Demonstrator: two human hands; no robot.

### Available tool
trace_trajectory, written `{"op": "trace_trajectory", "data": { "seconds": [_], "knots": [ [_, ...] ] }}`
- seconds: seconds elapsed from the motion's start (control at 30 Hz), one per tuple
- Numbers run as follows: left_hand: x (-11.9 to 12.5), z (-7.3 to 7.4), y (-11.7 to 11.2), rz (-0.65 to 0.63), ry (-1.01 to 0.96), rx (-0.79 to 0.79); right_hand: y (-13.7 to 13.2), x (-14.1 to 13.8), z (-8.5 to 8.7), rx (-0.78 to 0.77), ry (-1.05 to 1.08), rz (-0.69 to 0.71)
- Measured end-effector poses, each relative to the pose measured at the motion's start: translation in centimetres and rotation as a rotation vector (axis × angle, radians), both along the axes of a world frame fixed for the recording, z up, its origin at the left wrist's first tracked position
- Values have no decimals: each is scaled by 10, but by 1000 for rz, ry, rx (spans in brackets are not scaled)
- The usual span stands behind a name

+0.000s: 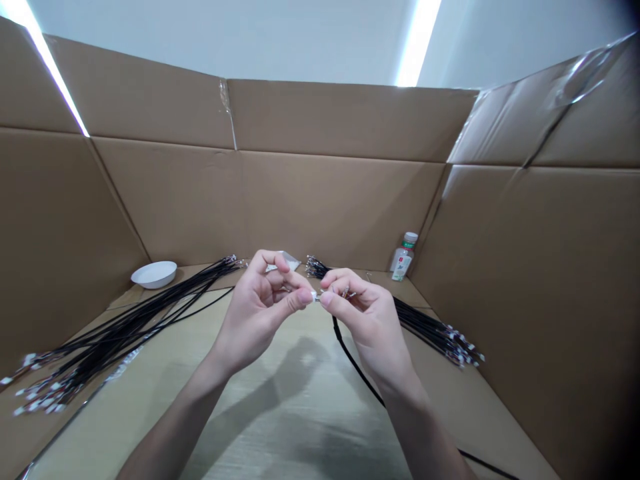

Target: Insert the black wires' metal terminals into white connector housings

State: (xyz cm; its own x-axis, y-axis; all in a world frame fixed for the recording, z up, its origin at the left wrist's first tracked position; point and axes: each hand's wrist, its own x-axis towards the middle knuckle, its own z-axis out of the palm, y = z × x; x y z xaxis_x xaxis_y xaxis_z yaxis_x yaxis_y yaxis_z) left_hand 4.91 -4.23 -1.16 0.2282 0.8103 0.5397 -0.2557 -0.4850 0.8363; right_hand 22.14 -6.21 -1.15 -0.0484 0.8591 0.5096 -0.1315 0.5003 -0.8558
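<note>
- Head view: our left hand (255, 313) pinches a white plug (314, 296), just below the middle.
- Our right hand (370, 313) pinches thin wires (349, 293), which seem to come from the black cable (337, 330) running toward 5 o'clock.
- We can't tell if any wire is in the plug. Some stick out loose, so we think this one isn't done.
- The left pile (125, 333), at 8 o'clock, and right pile (425, 325), at 4, have white near ends; those look done.
</note>
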Motion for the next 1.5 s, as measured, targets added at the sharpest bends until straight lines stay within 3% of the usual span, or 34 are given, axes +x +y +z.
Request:
{"op": "trace_trajectory", "data": {
  "seconds": [0.4, 0.7, 0.87, 1.03, 1.3, 1.5],
  "knots": [
    [9, -2, -9, 218, 1, 97, -3, -5, 0, 196, -100, -169],
    [9, -3, -5, 170, -26, 120, -4, -9, -3, 226, -101, -189],
    [6, -1, 0, 78, -55, 115, 0, -3, 1, 71, -11, -3],
    [-6, 2, 0, 194, 49, 190, 3, -2, 0, -150, 63, 217],
    [-13, 5, -2, 245, 228, 368, 3, -8, -3, -180, 165, 203],
    [-17, 6, 1, 311, 378, 624, 4, -11, -4, -200, 212, 154]
  ]
}}
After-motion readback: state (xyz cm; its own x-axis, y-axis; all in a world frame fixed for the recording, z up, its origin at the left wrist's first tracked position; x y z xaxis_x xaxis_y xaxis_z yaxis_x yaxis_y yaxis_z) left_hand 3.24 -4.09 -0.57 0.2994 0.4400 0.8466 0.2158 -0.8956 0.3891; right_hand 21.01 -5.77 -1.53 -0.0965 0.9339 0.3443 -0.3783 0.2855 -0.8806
